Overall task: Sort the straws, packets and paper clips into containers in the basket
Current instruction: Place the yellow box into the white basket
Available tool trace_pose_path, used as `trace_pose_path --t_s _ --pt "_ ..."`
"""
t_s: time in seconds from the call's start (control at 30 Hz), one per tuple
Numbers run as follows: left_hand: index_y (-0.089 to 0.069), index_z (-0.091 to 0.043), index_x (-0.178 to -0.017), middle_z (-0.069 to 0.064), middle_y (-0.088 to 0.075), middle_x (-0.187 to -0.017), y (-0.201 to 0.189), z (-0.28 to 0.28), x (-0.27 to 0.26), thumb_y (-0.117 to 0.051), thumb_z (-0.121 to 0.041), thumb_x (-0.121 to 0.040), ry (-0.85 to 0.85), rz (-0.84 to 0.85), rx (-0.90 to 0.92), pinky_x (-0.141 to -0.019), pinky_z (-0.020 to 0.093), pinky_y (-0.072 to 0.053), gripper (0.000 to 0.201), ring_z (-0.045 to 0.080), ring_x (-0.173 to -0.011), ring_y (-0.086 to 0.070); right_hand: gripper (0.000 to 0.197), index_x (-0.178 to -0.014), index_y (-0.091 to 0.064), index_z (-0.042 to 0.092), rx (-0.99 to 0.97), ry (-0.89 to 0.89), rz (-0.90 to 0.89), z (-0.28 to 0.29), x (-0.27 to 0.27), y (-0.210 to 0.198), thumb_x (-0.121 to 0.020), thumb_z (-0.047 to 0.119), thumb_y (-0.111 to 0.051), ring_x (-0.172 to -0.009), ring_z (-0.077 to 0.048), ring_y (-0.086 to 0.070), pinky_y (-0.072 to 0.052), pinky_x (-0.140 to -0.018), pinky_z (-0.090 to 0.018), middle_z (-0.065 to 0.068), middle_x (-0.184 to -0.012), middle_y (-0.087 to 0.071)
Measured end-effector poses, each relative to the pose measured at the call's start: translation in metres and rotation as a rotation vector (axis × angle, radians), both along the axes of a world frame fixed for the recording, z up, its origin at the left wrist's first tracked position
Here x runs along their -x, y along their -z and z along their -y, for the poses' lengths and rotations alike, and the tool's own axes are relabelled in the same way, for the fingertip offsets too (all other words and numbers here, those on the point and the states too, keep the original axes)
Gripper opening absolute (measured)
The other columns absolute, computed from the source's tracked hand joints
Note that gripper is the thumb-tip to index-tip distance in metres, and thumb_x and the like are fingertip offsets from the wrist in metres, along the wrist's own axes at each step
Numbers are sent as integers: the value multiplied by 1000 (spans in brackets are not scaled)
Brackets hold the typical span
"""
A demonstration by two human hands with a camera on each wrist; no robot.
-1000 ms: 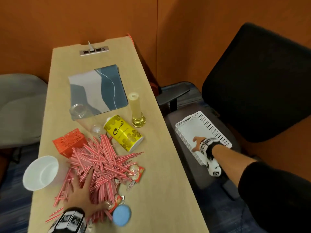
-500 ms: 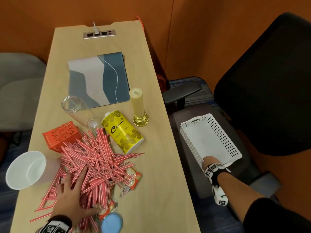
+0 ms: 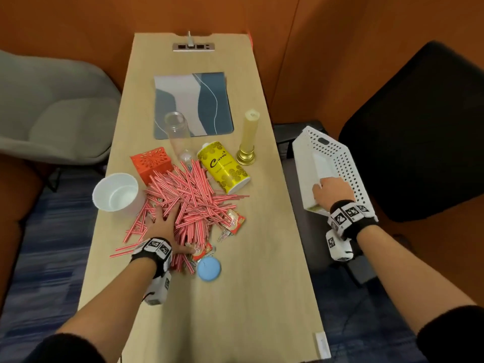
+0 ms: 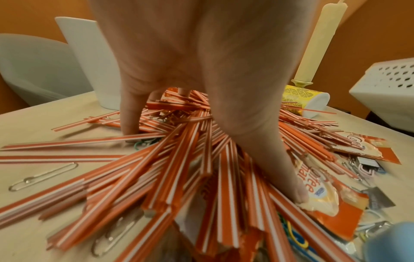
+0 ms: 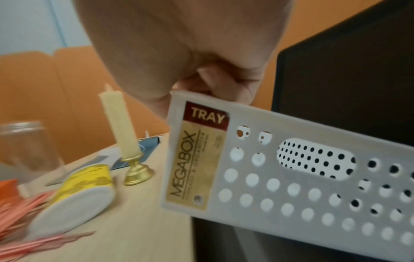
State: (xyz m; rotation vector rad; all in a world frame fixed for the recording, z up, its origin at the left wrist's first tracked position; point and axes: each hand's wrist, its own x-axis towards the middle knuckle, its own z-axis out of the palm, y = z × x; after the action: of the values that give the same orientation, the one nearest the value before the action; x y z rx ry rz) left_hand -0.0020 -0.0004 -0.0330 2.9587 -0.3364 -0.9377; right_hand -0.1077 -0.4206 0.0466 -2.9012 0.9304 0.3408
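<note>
Straws (image 3: 188, 200) lie under your left hand (image 3: 163, 226): its fingers are spread flat and press down on the red-striped heap at lower centre of the head view, thumb out on a coffee packet (image 4: 322, 191). Your right hand (image 3: 332, 191) curls over the near short rim of the white basket (image 3: 340, 163), thumb inside and fingers under the lip in the right wrist view, and holds it tilted, off the table's right edge in front of the black chair (image 3: 419, 132).

Outward from the left fingers, the straws fan mostly up-frame toward the orange box (image 3: 152, 161) and the tipped yellow cup (image 3: 225, 169); paper clips (image 4: 42, 177) lie loose on the table (image 3: 248, 297) at the heap's near edge, more packets (image 3: 235, 218) at its right.

What counts next, I judge: the basket lies right of the pile, its long axis running up-frame, and only your right hand has it. The white bowl (image 3: 115, 192) touches the heap's left side, nearest your left hand.
</note>
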Motion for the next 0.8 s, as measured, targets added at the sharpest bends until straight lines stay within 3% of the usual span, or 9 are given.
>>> trace_pose_path --t_s 0.13,0.37,0.53,0.7,0.8 --pt "17 -40 -157 20 9 -167 -2 1 -8 -87 -75 -42 15 -34 -15 -120 63 -22 159 56 -149 -2 39 -96 -64 7 70 -72 -86 -68 17 -13 -99 34 -37 -87 -30 -63 -43 -66 -30 -12 -97 -66" --pt "21 -37 -156 20 13 -166 8 -2 -10 -82 -80 -39 31 -21 -37 -115 64 -32 162 52 -151 0 34 -102 -67 10 3 -102 -231 -158 38 23 -97 28 -39 -96 -27 -65 -49 -76 -31 -9 -106 -68" --pt "18 -35 -157 19 13 -166 9 -4 -8 -84 -77 -44 32 -30 -1 -114 65 -33 158 52 -151 0 29 -99 -67 10 -50 -137 -280 -206 40 38 -96 24 -42 -94 -27 -66 -47 -74 -30 -9 -104 -68" --pt "19 -34 -157 19 11 -166 7 -5 -7 -83 -77 -43 35 -29 1 -111 66 -37 159 52 -151 -1 50 -96 -68 7 -170 -206 -358 -217 34 23 -97 51 -46 -92 -26 -66 -52 -77 -32 -10 -99 -69" --pt "18 -37 -157 14 14 -167 2 -4 -6 -89 -70 -44 -6 -57 42 -103 69 -43 159 49 -152 2 67 -90 -71 4 -223 -196 -421 -206 9 -11 -97 61 -37 -81 -24 -71 -57 -81 -36 -8 -88 -74"
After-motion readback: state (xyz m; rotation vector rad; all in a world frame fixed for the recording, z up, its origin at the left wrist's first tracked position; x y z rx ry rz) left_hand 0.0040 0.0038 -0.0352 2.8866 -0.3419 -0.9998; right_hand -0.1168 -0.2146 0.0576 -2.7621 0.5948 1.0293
